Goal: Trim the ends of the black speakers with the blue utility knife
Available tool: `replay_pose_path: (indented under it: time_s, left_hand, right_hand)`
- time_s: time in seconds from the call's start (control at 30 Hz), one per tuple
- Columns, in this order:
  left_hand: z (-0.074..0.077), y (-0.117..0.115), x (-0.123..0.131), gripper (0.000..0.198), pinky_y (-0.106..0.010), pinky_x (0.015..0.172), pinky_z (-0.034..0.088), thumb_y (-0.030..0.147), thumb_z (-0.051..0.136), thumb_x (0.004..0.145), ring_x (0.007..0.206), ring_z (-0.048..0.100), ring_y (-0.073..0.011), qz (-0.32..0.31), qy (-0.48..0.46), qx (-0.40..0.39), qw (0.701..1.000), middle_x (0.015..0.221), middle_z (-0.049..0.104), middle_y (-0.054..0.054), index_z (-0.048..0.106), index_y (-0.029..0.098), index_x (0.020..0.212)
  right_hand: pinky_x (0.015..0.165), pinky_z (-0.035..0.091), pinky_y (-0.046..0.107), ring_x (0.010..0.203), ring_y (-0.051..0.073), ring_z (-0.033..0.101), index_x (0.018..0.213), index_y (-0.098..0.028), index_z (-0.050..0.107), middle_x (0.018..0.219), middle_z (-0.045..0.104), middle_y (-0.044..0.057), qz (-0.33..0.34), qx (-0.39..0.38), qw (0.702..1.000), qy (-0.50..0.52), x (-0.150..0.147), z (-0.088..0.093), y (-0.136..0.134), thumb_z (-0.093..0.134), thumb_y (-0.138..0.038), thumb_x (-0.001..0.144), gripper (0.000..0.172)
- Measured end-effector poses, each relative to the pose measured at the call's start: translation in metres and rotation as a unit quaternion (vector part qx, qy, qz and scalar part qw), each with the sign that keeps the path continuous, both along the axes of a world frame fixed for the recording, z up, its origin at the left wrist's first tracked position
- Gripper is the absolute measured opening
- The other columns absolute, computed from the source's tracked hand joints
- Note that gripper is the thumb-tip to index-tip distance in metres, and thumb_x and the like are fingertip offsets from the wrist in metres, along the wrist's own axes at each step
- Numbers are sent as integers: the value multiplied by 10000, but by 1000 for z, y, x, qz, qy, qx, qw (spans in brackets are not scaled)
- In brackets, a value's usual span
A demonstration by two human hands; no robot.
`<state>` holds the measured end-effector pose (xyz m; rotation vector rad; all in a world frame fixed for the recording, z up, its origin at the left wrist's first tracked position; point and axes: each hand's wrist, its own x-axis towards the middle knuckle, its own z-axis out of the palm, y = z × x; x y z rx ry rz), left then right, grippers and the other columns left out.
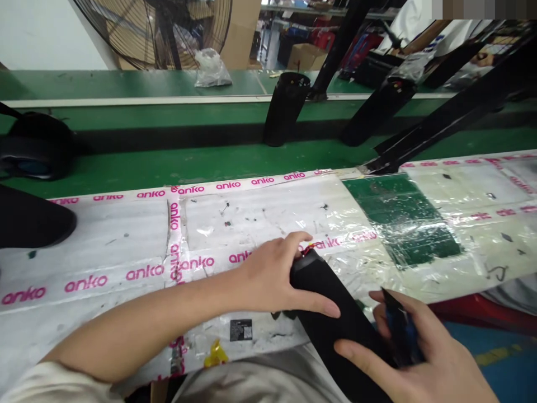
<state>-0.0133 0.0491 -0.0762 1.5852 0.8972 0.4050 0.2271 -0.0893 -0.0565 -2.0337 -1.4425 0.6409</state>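
A long black casing [335,330] with small red and yellow wires at its upper end lies slanted across the near edge of the bench. My left hand [281,277] grips that upper end, thumb over the top face. Lower down, my right hand [423,352] has its thumb on the casing and its fingers curled round a dark blue-black tool [400,330] with a pointed tip. Left of the casing, a black label [241,330] with a square code and a yellow piece [216,354] are on the bench surface.
Two black cylinders [287,109] stand beyond the taped bench [255,212], one tilted. Dark poles [453,112] slant across the right. A black rounded part [33,218] and a wheel [36,145] are at left. Behind are a fan [163,28] and a plastic bag [212,68].
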Motion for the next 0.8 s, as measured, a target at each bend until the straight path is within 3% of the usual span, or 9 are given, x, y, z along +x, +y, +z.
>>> replay_pose_path:
  time_s: [0.07,0.17,0.27,0.4,0.53,0.7,0.8]
  left_hand:
    - [1,5,-4,1185,-619,1123,512,750,969,590,1295,629,-430,-10,-26,-3,1000,1405,660,-185,499,246,1554]
    - [0,17,-12,947,-607,1095,534,788,954,578,1287,612,-430,-97,-14,39,994,1360,653,-170,650,227,1278]
    - [-6,21,-14,947,-615,1063,534,879,912,543,1253,601,-448,-168,1,88,982,1287,649,-179,641,207,1153]
    - [-17,16,-7,787,-559,1038,499,959,707,761,1182,590,-393,-135,-20,128,982,1137,649,-145,584,214,983]
    - [-17,11,0,679,-494,990,464,901,576,920,1046,562,-315,-99,-36,132,986,971,603,-81,512,226,886]
    - [-3,15,-11,546,-336,735,448,756,633,971,853,537,-204,-97,-45,83,991,958,548,-28,504,225,969]
    - [-1,26,-22,416,-290,668,407,590,701,962,795,521,-167,-137,-53,53,988,901,532,4,502,225,935]
  right_hand:
    - [676,568,363,727,257,644,1165,-273,658,828,667,3,-19,-36,998,51,5,3,8,929,-703,706,685]
    - [722,544,364,768,253,627,1145,-268,660,826,635,-8,-26,-40,994,101,11,0,22,869,-729,745,645]
    - [755,516,360,781,241,595,1154,-276,665,829,605,-23,-35,-41,988,148,16,-6,28,869,-748,735,664]
    - [749,493,325,809,222,589,1178,-293,680,860,626,-25,-56,-50,976,204,21,-13,26,902,-800,708,726]
    - [767,508,308,847,215,619,1202,-301,677,904,664,-17,-59,-52,965,249,22,-17,25,917,-806,716,742]
    - [801,580,323,928,230,710,1292,-336,637,1059,741,18,19,-52,962,269,-2,-22,13,733,-801,932,596]
    - [620,603,305,695,209,716,1345,-373,614,906,733,-11,113,-66,961,245,-19,-18,0,542,-708,1088,428]
